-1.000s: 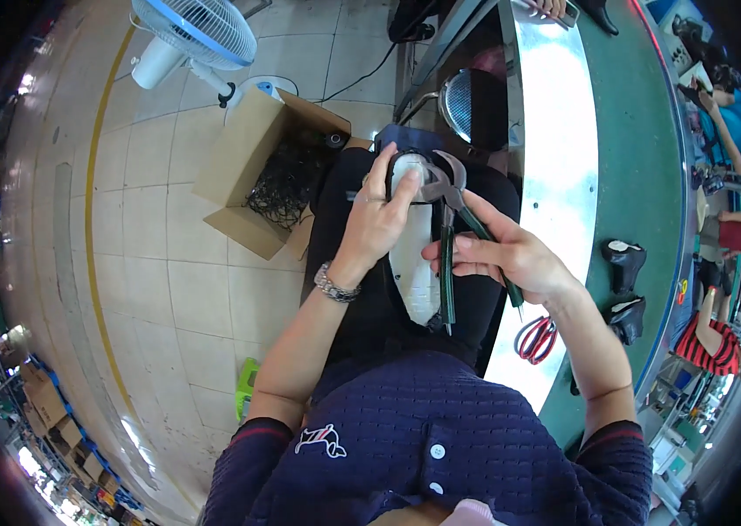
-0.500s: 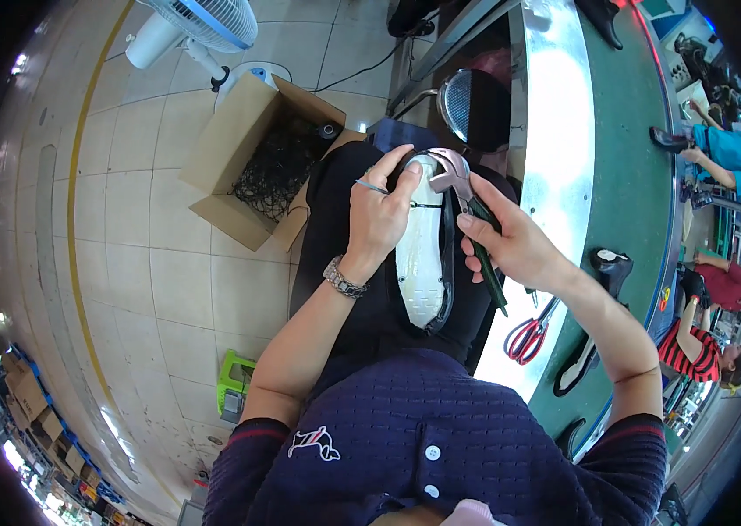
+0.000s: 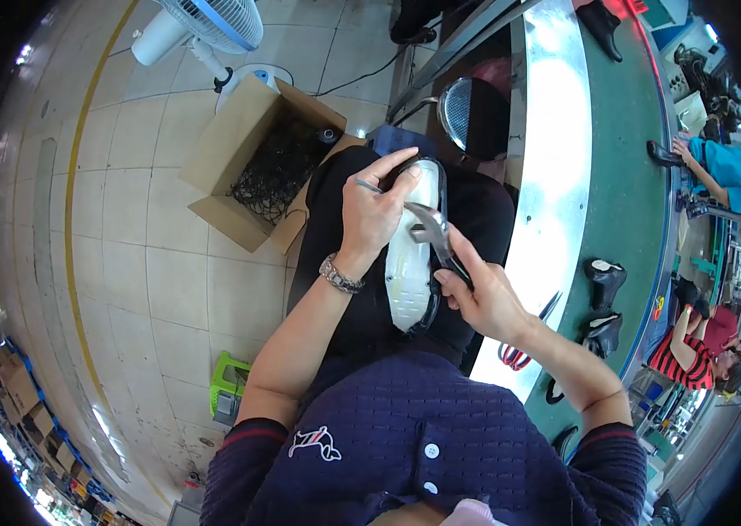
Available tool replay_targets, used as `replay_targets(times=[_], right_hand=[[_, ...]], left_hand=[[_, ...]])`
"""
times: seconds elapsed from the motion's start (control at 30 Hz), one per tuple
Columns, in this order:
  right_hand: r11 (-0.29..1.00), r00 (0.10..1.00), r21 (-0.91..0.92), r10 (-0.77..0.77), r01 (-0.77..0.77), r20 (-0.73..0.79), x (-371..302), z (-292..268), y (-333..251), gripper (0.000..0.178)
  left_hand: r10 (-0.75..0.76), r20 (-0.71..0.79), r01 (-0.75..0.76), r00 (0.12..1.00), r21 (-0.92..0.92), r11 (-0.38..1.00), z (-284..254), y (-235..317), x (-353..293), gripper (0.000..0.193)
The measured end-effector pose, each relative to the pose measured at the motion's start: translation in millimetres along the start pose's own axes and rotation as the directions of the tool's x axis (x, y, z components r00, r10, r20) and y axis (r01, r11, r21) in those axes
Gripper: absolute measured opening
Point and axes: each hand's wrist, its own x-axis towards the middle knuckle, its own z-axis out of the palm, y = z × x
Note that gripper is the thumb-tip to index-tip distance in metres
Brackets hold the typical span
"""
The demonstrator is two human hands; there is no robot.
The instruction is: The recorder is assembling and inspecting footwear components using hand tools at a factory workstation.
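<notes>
Coming closer to the blue shirt (image 3: 475,403) than a moment ago, the right hand (image 3: 486,298) is now bringing the pincers (image 3: 434,230) to the middle of the shoe (image 3: 408,285), away from its far end. Its fingers are wrapping around the dark handles. I can't tell if the metal tips are biting on anything. The left hand (image 3: 375,215) is clamping onto the far end of the shoe, with its thumb pressing on the white bottom. The shoe is lying on the lap (image 3: 480,206), between the two grips, and its near end is pointing at the shirt. Red-handled scissors (image 3: 515,356) are lying near the right grip, on the shiny table (image 3: 554,193). Farther right, black boots (image 3: 605,279) are sitting on a green belt (image 3: 620,167). Left of the left grip, a cardboard box (image 3: 217,158) is holding a black tangle (image 3: 267,175).
</notes>
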Motion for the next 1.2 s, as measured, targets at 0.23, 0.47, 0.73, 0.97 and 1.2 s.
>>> replay_targets(times=[0.23, 0.47, 0.73, 0.97, 1.2], right_hand=[[0.896, 0.967, 0.384, 0.153, -0.221, 0.202, 13, -55, -32, 0.070], [0.816, 0.931, 0.468, 0.219, -0.338, 0.292, 39, -57, -35, 0.043], [0.943, 0.979, 0.264, 0.191, -0.203, 0.070, 27, -41, -21, 0.055], [0.987, 0.998, 0.145, 0.064, -0.065, 0.015, 27, -32, -8, 0.056], [0.981, 0.983, -0.088, 0.177, -0.172, 0.053, 22, -56, -26, 0.050]], left_hand=[[0.045, -0.064, -0.047, 0.997, -0.030, 0.998, 2, 2, -2, 0.028], [0.061, -0.048, -0.059, 0.997, 0.047, 0.997, -1, 6, 1, 0.026], [0.026, -0.051, -0.030, 0.998, -0.090, 0.995, 4, 5, 0, 0.026], [0.069, -0.047, -0.073, 0.997, -0.084, 0.994, -7, 1, -2, 0.025], [-0.043, -0.023, 0.039, 0.999, -0.179, 0.983, 7, -1, -6, 0.030]])
